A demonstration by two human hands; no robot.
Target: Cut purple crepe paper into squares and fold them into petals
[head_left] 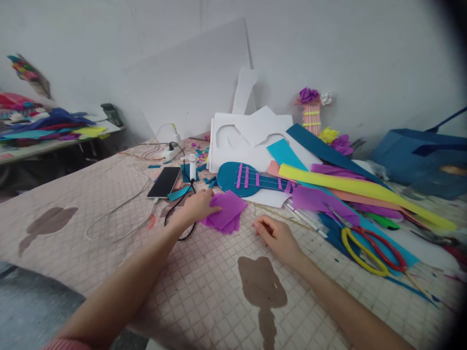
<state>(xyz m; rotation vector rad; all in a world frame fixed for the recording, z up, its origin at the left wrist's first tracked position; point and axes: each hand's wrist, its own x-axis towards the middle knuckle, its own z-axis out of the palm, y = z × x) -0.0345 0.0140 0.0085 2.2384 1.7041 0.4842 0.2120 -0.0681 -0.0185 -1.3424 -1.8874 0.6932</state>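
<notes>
Thin purple paper squares [230, 209] lie in a loose, fanned stack on the table. My left hand [200, 206] is at the stack's left edge, its bent fingers and thumb closed on the paper. To the right of the stack, my right hand [277, 237] rests just over the tabletop with curled fingers pressed together; whether anything small is between them is hidden. Behind the squares lies a blue guitar-shaped cutout [229, 179] with purple strips and strings across it. Scissors [365, 253] with yellow and red handles lie right of my right hand.
A phone [164, 183] with a white cable, a glue gun-like white stick [192, 167] and a power strip [171, 153] are left. Yellow paper strips [350, 187] and others pile up at right. White cut sheets [226, 126] lean behind; a blue bag [419, 155] stands far right.
</notes>
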